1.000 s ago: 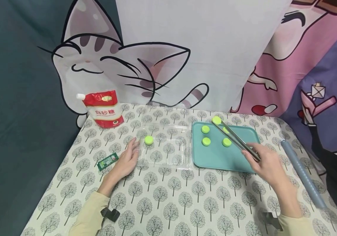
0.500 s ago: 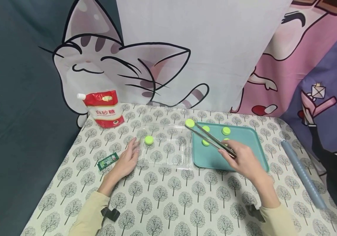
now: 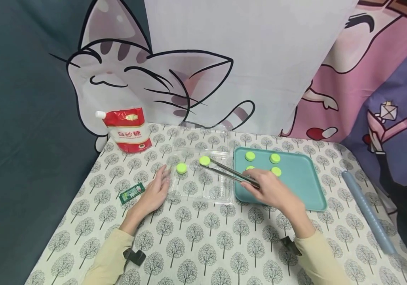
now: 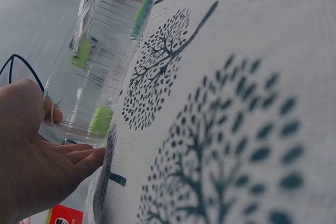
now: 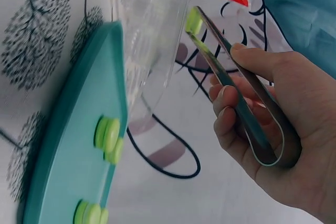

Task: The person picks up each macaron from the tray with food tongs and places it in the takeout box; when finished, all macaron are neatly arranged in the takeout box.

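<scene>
My right hand (image 3: 269, 188) grips metal tongs (image 5: 231, 69), whose tips pinch a green macaron (image 3: 204, 160) above the clear plastic box (image 3: 198, 196). A second macaron (image 3: 181, 168) sits in the left part of that box, whose hinged lid (image 3: 201, 138) lies open toward the back. At the box's left side, my left hand (image 3: 156, 190) holds the wall; in the left wrist view the thumb reaches over the rim and the fingers lie outside. Several more macarons rest on the teal tray (image 3: 296, 190), one partly hidden behind my right hand.
A red and white sugar pouch (image 3: 129, 130) stands at the back left. Beside my left forearm lies a small green packet (image 3: 132, 192). A grey-blue rod (image 3: 369, 213) lies right of the tray, along the tree-patterned cloth (image 3: 225, 245).
My right hand has moved left with the tongs, carrying the macaron from over the tray to over the clear box. My left hand has stayed at the box's side.
</scene>
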`<state>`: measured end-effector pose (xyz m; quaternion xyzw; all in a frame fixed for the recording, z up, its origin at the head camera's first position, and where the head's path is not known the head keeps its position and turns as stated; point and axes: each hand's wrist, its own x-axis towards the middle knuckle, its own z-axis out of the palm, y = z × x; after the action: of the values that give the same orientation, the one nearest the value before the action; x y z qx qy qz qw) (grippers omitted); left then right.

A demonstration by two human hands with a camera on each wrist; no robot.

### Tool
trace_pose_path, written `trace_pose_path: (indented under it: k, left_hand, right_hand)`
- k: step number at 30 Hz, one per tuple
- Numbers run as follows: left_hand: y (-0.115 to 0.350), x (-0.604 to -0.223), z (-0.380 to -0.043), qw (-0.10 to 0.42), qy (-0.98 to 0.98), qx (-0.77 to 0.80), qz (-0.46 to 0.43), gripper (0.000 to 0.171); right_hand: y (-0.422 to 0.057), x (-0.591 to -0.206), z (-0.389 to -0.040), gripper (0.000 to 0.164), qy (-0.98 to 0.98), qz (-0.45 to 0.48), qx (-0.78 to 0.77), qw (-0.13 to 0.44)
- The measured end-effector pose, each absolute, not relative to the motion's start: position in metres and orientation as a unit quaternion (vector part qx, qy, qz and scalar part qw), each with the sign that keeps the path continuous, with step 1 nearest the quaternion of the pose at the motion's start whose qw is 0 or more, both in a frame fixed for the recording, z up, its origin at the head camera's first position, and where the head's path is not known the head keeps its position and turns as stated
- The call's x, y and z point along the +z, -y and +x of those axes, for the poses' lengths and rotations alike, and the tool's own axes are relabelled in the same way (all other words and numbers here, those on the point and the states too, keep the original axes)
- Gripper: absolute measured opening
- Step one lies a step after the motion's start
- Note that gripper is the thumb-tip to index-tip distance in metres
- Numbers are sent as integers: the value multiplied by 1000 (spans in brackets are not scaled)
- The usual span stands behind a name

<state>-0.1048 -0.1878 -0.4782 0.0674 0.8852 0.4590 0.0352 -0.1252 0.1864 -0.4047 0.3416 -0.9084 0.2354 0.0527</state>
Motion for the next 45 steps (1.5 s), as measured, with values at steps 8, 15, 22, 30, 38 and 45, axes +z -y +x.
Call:
trace_pose_path:
  k: [8, 15, 22, 30, 38, 45]
  left_hand:
    - [188, -478, -105, 35, -886, 457, 67, 60]
    - [187, -478, -105, 37, -885, 460, 68, 61]
    - [186, -478, -105, 34, -884, 460, 69, 60]
    - [187, -478, -105, 34, -885, 459, 71, 60]
    - [185, -477, -105, 38, -885, 459, 71, 60]
    - [186, -477, -105, 38, -887, 455, 67, 61]
  right_hand:
    - [-163, -401, -134, 33, 910, 353, 216, 0]
    - [-149, -403, -141, 32, 915, 358, 186, -18]
    - [-142, -407, -146, 28, 918, 350, 180, -40]
    - [-139, -403, -145, 30, 920, 332, 198, -65]
    - [-149, -399, -137, 32, 919, 334, 204, -36]
    - [-163, -394, -128, 29, 912, 344, 224, -3]
